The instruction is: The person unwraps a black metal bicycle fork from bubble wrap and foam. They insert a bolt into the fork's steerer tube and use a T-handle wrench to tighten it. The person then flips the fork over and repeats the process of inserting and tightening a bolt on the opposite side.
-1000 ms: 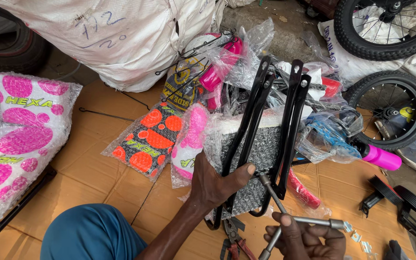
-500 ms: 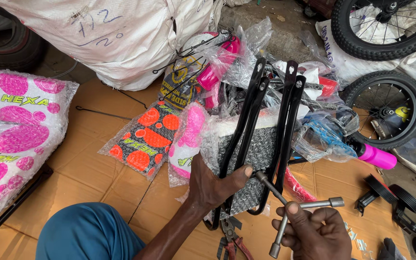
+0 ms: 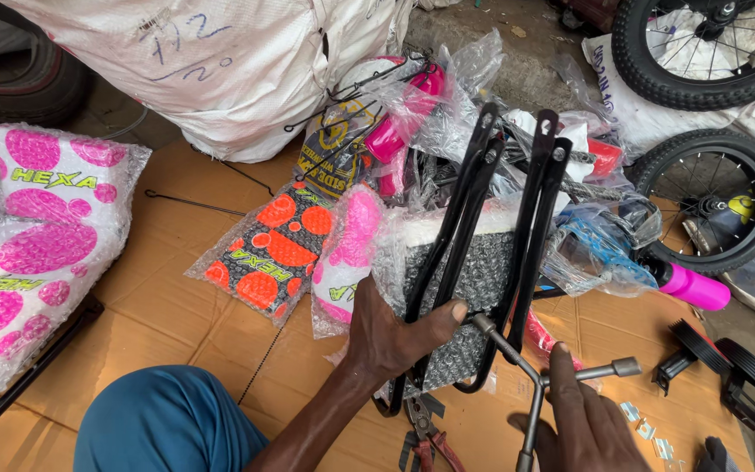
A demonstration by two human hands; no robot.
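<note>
The black metal frame (image 3: 482,262), partly wrapped in bubble wrap, lies on the cardboard floor (image 3: 176,306). The left hand (image 3: 386,336) holds its lower rails, grip closed around them. The right hand (image 3: 583,424) holds a 3-way wrench (image 3: 535,371), grip closed on it, 1 socket end touching the frame. Pliers (image 3: 425,437) lie just below. 2 small wheels (image 3: 709,197) stand to the right.

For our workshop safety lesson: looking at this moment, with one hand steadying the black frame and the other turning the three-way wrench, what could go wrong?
1. The left hand has its thumb right beside the wrench socket; a slip could pinch or strike it.
2. The black frame stands propped among loose plastic-wrapped parts, so it might shift or tip under turning force.
3. Pliers and small fittings lie near the right hand; they could be knocked away or lost.
</note>
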